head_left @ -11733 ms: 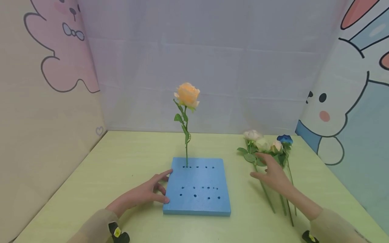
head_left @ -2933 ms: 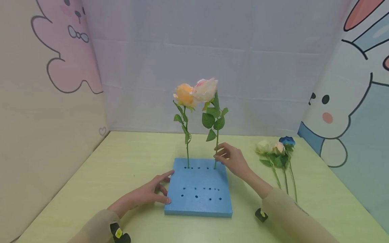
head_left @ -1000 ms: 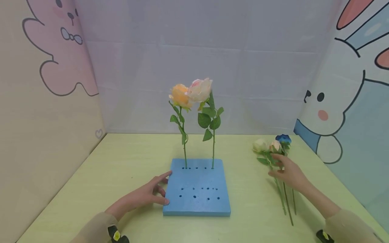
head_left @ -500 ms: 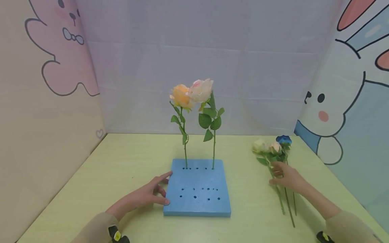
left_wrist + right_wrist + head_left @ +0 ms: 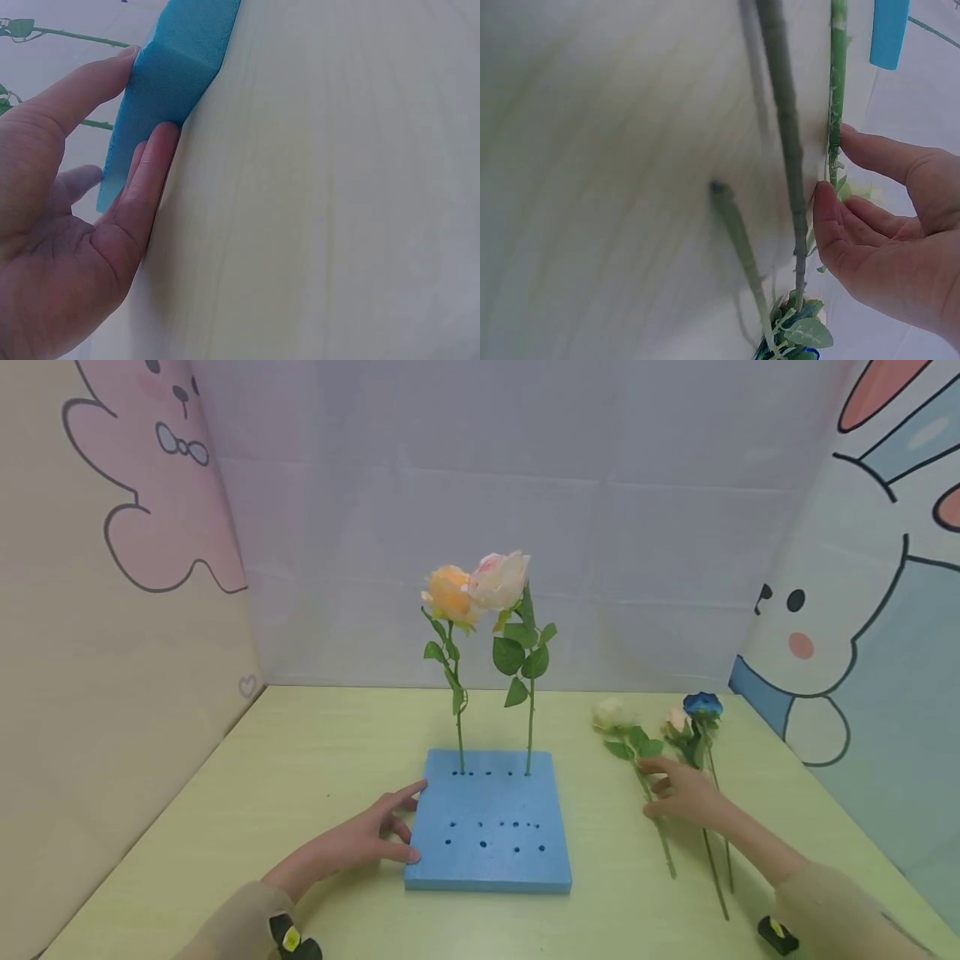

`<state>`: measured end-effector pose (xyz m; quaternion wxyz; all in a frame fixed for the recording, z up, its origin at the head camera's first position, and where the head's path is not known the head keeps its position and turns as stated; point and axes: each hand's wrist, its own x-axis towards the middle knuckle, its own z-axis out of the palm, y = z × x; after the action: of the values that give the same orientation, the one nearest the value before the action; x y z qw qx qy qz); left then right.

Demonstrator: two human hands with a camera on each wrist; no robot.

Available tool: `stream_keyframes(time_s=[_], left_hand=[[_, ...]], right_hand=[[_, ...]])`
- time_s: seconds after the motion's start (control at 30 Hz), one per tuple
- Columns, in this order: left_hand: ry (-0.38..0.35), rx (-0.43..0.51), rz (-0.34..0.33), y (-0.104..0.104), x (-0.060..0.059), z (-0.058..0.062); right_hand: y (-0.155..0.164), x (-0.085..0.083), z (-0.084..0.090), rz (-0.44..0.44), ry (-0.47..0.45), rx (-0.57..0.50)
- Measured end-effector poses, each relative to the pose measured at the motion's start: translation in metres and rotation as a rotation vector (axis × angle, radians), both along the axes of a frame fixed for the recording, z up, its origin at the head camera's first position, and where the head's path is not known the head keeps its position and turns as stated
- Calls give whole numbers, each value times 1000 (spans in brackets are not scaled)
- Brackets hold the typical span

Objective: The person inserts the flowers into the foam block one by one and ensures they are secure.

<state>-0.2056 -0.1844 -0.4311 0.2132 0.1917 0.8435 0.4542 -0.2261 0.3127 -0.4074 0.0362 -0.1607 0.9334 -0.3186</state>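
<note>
My left hand (image 5: 375,835) rests against the left edge of a blue foam block (image 5: 498,802), its fingers spread along the side. In the left wrist view the thumb and fingertips touch the edge of the block (image 5: 172,75). A peach rose (image 5: 450,595) and a pale pink rose (image 5: 500,580) stand upright in its back row of holes. My right hand (image 5: 686,793) pinches the stem of a creamy white rose (image 5: 615,717) lying low over the table at the right. The right wrist view shows thumb and fingertips at its green stem (image 5: 838,90).
Right of my right hand, a small pale pink rose (image 5: 677,722) and a blue rose (image 5: 702,705) lie on the pale yellow-green table (image 5: 337,727). Several holes dot the block's top. A light curtain (image 5: 420,510) hangs behind the table, with cartoon-printed panels at both sides.
The pale pink rose went from the right-hand pile into the block beside the peach one. My right hand then returned to the pile and has shifted the white rose left. The left hand stayed put.
</note>
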Motion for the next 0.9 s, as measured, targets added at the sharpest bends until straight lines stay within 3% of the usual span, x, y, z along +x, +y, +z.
stream_keyframes(time_s=[0.23,0.43,0.9], left_hand=[[3,-3,7,1,0,0],[-5,1,1,0,0,-1],[-10,-12,7,0,-3,-2]], right_hand=[[-24,-4,3,57,-38,-64],[-46,-5,3,97,-33,-46],[-68,-5,4,-94,-119,-9]])
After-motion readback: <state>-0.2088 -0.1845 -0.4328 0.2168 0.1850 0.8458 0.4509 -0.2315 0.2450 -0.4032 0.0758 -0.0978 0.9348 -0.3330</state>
